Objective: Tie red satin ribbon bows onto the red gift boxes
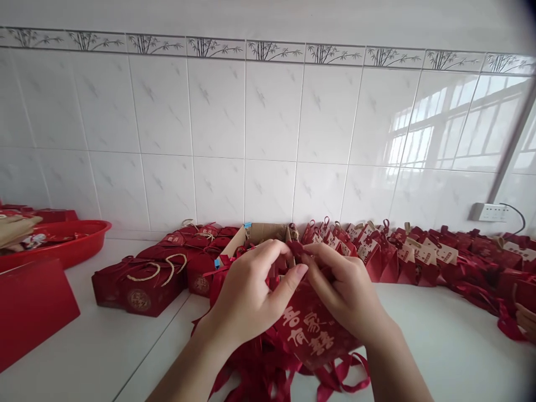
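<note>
A red gift box [324, 349] with pale gold Chinese characters is tilted in front of me, below my hands. My left hand [245, 296] is closed, thumb and fingertips pinching a dark red ribbon [295, 249] above the box. My right hand [352, 296] is closed too, its fingertips meeting the left ones on the same ribbon. The fingers hide much of the ribbon and the box's upper part. A loose heap of red ribbons [259, 371] lies under and beside the box, partly behind my left forearm.
Red boxes with cord handles [154, 285] stand left, near an open cardboard carton [234, 240]. Rows of small red boxes [385, 259] line the wall. A red basin [90, 237] and a red panel [37, 312] are far left. What looks like another person's fingers [526, 319] shows at right.
</note>
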